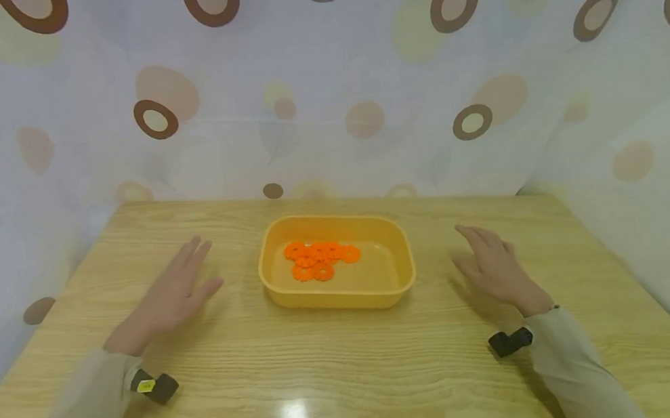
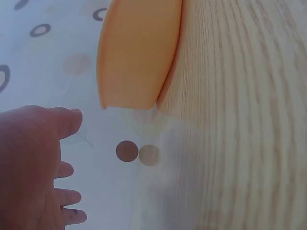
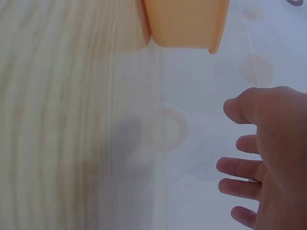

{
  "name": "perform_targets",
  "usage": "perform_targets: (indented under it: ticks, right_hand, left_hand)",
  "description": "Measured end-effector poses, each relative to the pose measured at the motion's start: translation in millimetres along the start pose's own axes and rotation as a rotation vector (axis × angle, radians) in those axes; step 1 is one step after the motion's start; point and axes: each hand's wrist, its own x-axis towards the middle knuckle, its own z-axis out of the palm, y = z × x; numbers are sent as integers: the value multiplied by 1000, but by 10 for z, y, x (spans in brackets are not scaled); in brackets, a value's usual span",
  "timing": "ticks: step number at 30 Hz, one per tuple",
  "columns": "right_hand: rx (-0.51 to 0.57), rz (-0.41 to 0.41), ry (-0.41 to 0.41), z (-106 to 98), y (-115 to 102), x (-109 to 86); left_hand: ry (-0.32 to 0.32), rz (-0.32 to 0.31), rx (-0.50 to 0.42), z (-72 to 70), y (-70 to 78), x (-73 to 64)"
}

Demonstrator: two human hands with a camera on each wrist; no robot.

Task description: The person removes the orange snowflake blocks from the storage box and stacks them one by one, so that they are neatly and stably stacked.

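A shallow yellow plastic basin (image 1: 379, 276) with rounded corners stands on the wooden table. Several flat orange rings with notched edges (image 1: 323, 271) lie in its left half, some overlapping. To the basin's left, my left hand (image 1: 172, 294) hovers with fingers extended and thumb apart, holding nothing. On the other side my right hand (image 1: 494, 267) is held over the table, fingers extended toward the basin, nothing in it. Both wrist views show the basin's outer end wall (image 2: 139, 57) beyond the spread thumb and fingers, with a gap between.
The light wood tabletop (image 1: 351, 364) reaches back to a pale curtain (image 1: 320, 67) with brown and beige circles, which also closes off both sides. A small black device (image 1: 160, 389) sits on the left wrist, another black device (image 1: 508, 342) on the right.
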Motion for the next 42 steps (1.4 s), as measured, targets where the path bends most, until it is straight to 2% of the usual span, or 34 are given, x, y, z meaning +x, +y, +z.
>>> perform_targets:
  ticks: [5, 13, 22, 27, 30, 35, 42]
  right_hand:
    - [25, -24, 3, 10, -82, 115]
    - [62, -64, 1, 49, -229, 274]
    - [131, -208, 23, 61, -426, 534]
    - [147, -240, -11, 83, -507, 632]
    - [162, -263, -27, 99, -547, 695]
    - [204, -291, -66, 81, -623, 771]
    - [233, -294, -174, 59, -741, 822]
  left_hand:
    - [-1, 10, -22, 51, 49, 31]
    - [-18, 20, -115, 120, 125, 67]
    - [-15, 47, -176, 215, 191, 168]
    - [-10, 51, -178, 276, 244, 208]
    - [38, 59, -169, 314, 281, 211]
    - [117, 108, -178, 362, 349, 218]
    - [86, 113, -198, 437, 380, 218]
